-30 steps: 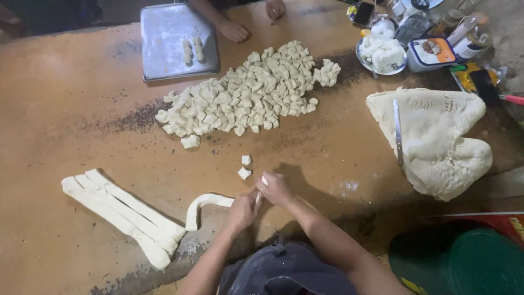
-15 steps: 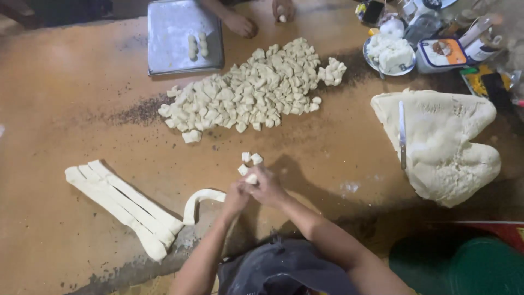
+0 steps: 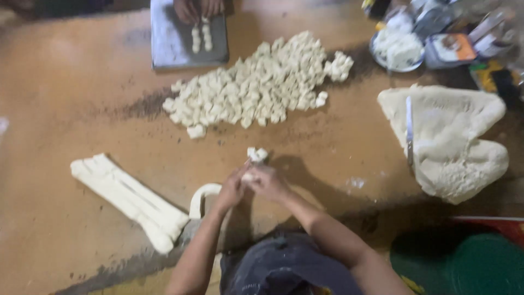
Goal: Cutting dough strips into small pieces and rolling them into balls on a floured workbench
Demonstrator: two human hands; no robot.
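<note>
My left hand (image 3: pixel 232 188) grips the end of a curved dough rope (image 3: pixel 201 195) on the brown table (image 3: pixel 82 109). My right hand (image 3: pixel 266 182) pinches the tip of that rope right beside the left hand. Two small cut dough pieces (image 3: pixel 256 154) lie just beyond my fingers. Farther back is a big pile of several cut dough pieces (image 3: pixel 256 87).
Several dough strips (image 3: pixel 131 199) lie side by side at the left. A large dough slab (image 3: pixel 453 139) with a knife (image 3: pixel 409 131) on it sits at the right. Another person's hands (image 3: pixel 197 8) work at a metal tray (image 3: pixel 185 38) at the back. Bowls and containers (image 3: pixel 398 46) crowd the back right.
My hands moved slightly forward along the rope and another small piece now lies with the cut ones. The other person's hands moved onto the tray.
</note>
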